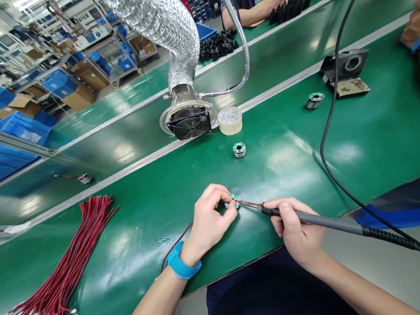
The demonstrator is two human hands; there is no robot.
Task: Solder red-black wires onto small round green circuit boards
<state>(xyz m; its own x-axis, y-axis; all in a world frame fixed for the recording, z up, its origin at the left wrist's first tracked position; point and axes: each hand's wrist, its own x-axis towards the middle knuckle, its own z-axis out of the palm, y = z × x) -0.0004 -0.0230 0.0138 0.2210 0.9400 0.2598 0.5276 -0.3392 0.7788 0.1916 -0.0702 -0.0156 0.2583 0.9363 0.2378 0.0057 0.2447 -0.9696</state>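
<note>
My right hand (300, 228) is closed round the grey handle of a soldering iron (324, 220). Its metal tip touches a small round motor part with a green circuit board (234, 197). The thumb and fingers of my left hand (213, 216) pinch together at that part. A thin red and black wire (177, 242) runs from under my left hand toward the wrist; its end at the fingers is hidden. Whether the fingers grip the wire, the part or both is too small to tell. A similar round part (239, 150) stands a little farther back.
A bundle of red and black wires (71, 258) lies at left. A fume extractor (190, 122) and tape roll (230, 120) stand behind. Farther right are another round part (314, 101), an iron stand (347, 72) and the hanging black cord (326, 142). Co-workers' hands (417, 24) show at right.
</note>
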